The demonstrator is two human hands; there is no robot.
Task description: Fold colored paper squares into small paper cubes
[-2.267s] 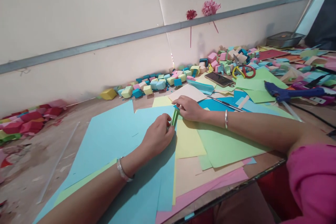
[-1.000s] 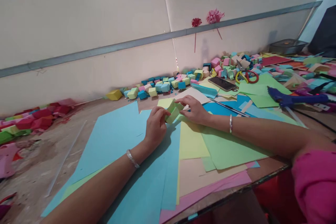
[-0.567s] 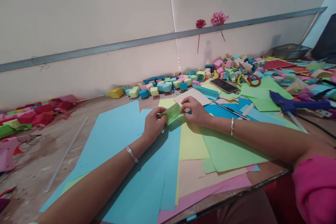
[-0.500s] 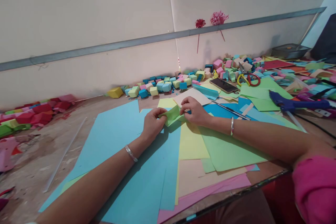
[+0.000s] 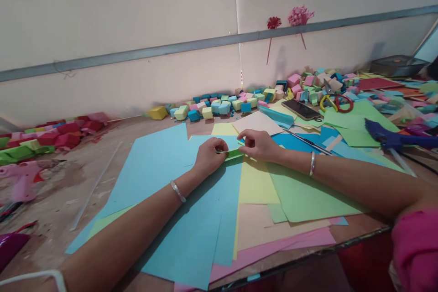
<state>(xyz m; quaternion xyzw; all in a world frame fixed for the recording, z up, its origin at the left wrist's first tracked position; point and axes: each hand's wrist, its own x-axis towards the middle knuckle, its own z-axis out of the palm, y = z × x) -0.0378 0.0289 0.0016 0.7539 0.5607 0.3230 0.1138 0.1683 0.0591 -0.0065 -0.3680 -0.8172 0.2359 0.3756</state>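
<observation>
Between my hands is a small piece of green paper (image 5: 234, 153), seen nearly edge-on as a narrow folded strip. My left hand (image 5: 210, 155) pinches its left end between thumb and fingers. At the right end, my right hand (image 5: 258, 146) grips it the same way, fingertips closed on the edge. Both hands hover just over sheets of light blue paper (image 5: 160, 164) and yellow paper (image 5: 258, 182). A large green sheet (image 5: 308, 191) lies under my right forearm.
Small paper boxes (image 5: 224, 108) line the wall. To the right lie a phone (image 5: 301, 109), scissors (image 5: 335, 100), a pen (image 5: 308, 141) and a blue glue gun (image 5: 393, 136). A pink glue gun (image 5: 22, 180) and a clear glue stick (image 5: 97, 185) are at left.
The green paper has turned from showing a broad face to a narrow edge, with both hands still pinching it. The whole view has shifted slightly, so the scene sits further right.
</observation>
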